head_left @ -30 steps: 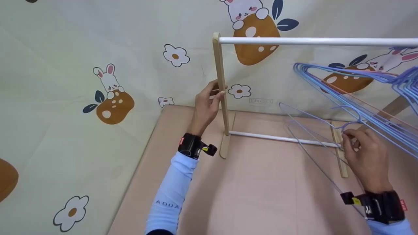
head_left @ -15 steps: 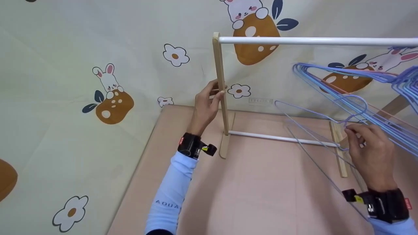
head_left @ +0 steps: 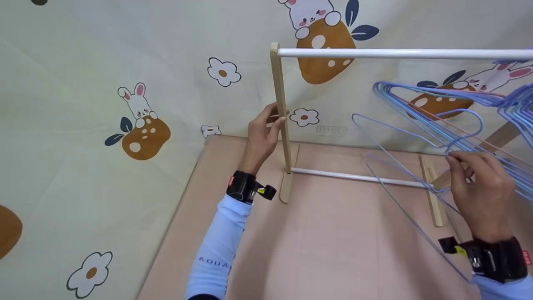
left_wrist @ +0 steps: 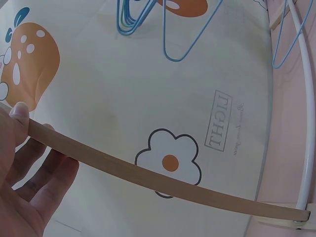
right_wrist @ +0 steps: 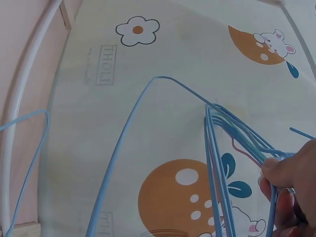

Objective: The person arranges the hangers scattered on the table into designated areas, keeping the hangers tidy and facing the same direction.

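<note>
My left hand (head_left: 264,131) grips the wooden side post (head_left: 278,85) of a clothes rack about halfway up, thumb on the near side. In the left wrist view the thumb and fingers lie around that post (left_wrist: 113,165). My right hand (head_left: 485,193) pinches a thin blue-purple clothes hanger (head_left: 482,122) at the neck just below its hook. The hook points up, and the hanger's shoulder reaches left toward the rack. Behind it hangs a bundle of hangers (head_left: 514,102), mostly blue with a red one among them. In the right wrist view the held hanger (right_wrist: 117,148) overlaps the bundle.
The rack has a white top bar (head_left: 395,53) and a white lower bar (head_left: 333,173) between wooden feet (head_left: 433,196). Another thin hanger (head_left: 401,207) slants low in front of the lower bar. A pink surface (head_left: 333,250) meets the patterned wall sheet (head_left: 175,50).
My right hand has moved right and slightly up with the hanger, and its hook now stands higher, overlapping the bundle. The left hand stays on the post.
</note>
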Demonstrator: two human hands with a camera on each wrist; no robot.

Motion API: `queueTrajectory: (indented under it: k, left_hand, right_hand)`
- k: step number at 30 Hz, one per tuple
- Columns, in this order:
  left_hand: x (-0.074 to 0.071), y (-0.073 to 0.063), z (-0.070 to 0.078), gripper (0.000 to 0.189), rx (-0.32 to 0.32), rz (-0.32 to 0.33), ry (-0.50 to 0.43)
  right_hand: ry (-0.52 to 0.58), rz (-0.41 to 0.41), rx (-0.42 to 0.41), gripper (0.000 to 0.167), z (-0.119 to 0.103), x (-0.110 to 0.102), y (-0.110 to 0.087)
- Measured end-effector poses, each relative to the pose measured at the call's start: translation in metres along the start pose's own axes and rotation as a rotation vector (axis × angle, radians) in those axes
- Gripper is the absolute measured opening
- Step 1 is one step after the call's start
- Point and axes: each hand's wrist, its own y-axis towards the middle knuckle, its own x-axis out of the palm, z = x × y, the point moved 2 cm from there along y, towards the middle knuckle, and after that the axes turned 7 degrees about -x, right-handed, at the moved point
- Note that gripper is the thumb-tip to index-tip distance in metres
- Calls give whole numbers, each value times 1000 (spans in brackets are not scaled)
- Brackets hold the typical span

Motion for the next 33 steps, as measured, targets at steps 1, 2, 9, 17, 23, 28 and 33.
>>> queueTrajectory:
  k: [1, 2, 9, 17, 23, 28, 33]
  left_hand:
    - [0, 0, 0, 36, 0, 0, -3]
    - [0, 0, 0, 35, -2, -1, -4]
    - [-1, 0, 0, 35, -13, 1, -12]
    - [-1, 1, -1, 35, 14, 5, -13]
    - [0, 2, -2, 33, 45, 13, -17]
    - [0, 2, -2, 33, 31, 10, -10]
    - [0, 1, 0, 34, 17, 2, -8]
  right_hand:
    - [1, 6, -2, 13, -2, -1, 2]
    - [1, 10, -2, 13, -3, -2, 4]
    - [-21, 10, 9, 11, 3, -2, 6]
    - [-8, 34, 54, 15, 18, -4, 9]
    - [-5, 47, 101, 17, 17, -10, 15]
    - [-53, 24, 152, 22, 17, -13, 19]
    - [-98, -26, 204, 30, 18, -17, 23]
